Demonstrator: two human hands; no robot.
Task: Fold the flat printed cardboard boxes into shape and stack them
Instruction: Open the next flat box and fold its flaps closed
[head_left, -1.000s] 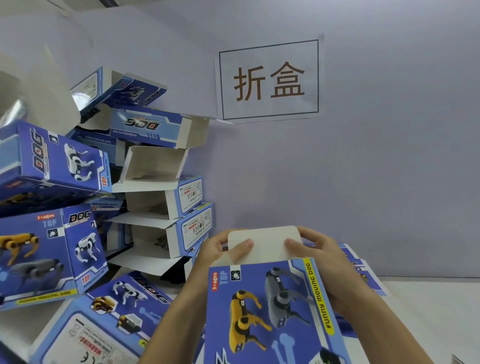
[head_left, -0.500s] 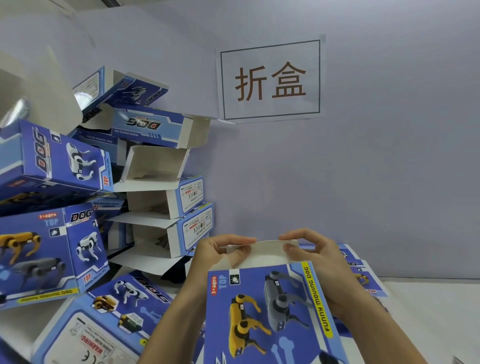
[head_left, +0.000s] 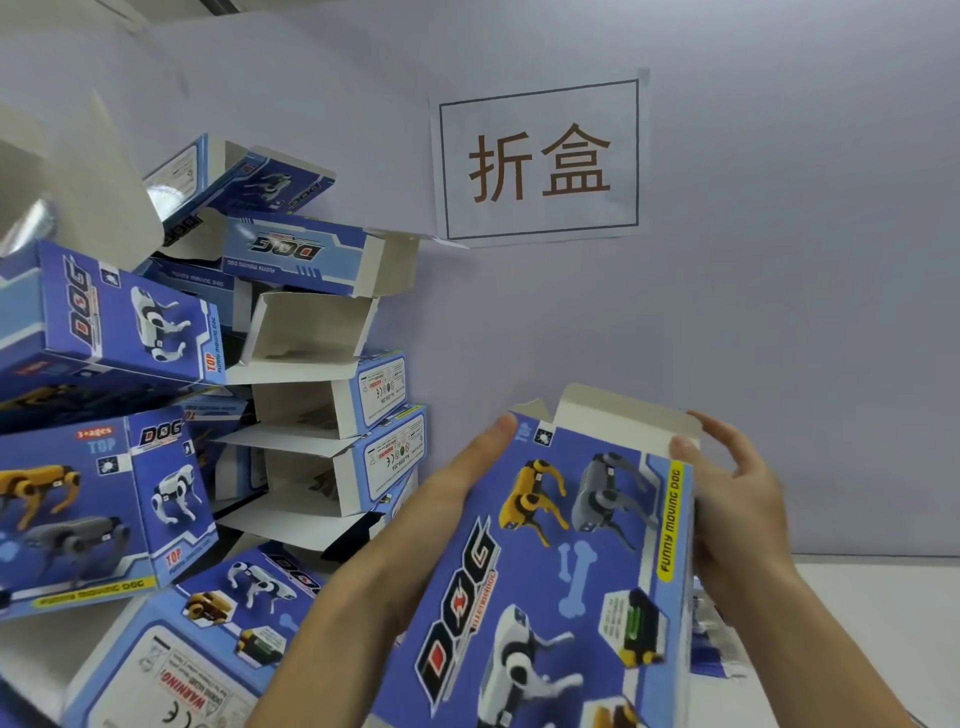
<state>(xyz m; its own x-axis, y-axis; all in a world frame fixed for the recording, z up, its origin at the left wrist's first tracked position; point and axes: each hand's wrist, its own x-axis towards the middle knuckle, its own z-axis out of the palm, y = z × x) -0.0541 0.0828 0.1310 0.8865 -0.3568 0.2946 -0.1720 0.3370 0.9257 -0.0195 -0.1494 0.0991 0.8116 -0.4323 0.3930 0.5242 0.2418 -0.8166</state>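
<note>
I hold a blue printed box (head_left: 566, 566) with robot dogs and the word DOG on its face, tilted up in front of me. Its white top flap (head_left: 618, 415) stands open at the far end. My left hand (head_left: 457, 488) grips the box's left side, thumb on the printed face near the top corner. My right hand (head_left: 727, 493) grips the right edge, thumb on the top right corner and fingers behind. A leaning stack of folded boxes (head_left: 322, 395) of the same print stands at the left against the wall.
More folded boxes (head_left: 104, 499) pile up at the far left, and one (head_left: 197, 639) lies on the table in front of them. Flat boxes (head_left: 711, 644) lie under my right forearm. A paper sign (head_left: 540, 161) hangs on the grey wall. White tabletop (head_left: 883, 613) shows at the right.
The box has been lifted and turned, so more of its printed face shows. Both hands slid from the top flap to the box's sides, and the flap now stands open.
</note>
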